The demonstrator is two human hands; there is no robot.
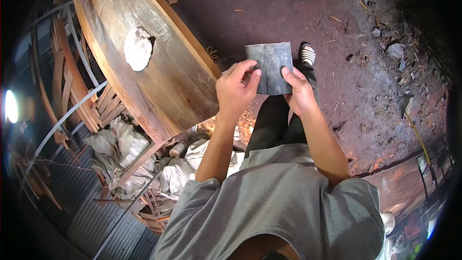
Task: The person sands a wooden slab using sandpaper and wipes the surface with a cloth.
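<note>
A dark grey, worn rectangular sheet with a crease down it is held up in front of my legs. My right hand grips its right edge, thumb on top and fingers beneath. At its left edge is my left hand, with thumb and index finger curled near each other; whether they pinch the sheet is unclear. To the left stands a wooden table with a glossy grained top. A crumpled white cloth or bag lies on it.
Wood scraps and crumpled whitish sacks lie at the left, near corrugated metal. Brown dirt floor extends ahead and right, with stones and a long-handled tool. A sandalled foot shows beyond the sheet.
</note>
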